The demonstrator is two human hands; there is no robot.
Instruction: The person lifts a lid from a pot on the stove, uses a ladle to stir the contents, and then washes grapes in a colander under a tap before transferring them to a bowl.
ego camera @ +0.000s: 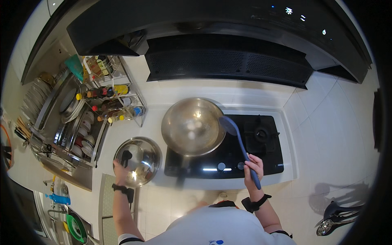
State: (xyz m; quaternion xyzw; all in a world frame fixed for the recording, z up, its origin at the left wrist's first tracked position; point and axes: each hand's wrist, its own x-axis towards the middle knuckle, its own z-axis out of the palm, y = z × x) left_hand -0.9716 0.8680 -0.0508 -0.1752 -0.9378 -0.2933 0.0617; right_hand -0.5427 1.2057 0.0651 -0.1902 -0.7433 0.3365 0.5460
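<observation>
In my right hand (pixel 254 168) is a blue cooking spoon or ladle (pixel 242 144), gripped by its handle. Its head overlaps the right rim of a large metal wok (pixel 190 128), and I cannot tell whether they touch. The wok sits on the left side of a black glass gas hob (pixel 196 167); no food shows in it. At the left, a shiny metal lid (pixel 142 167) with a black handle (pixel 125 157) lies on the white counter. My left hand (pixel 121 171) is over the lid's left edge, close to that handle. Blur hides whether its fingers grip anything.
Above the hob juts a black range hood (pixel 226 58). A wire rack of sauce bottles (pixel 116 101) and a dish rack with bowls (pixel 85 144) stand left. At the right burner is a black pan support (pixel 261 133). Metal and black utensils (pixel 333 217) hang far right.
</observation>
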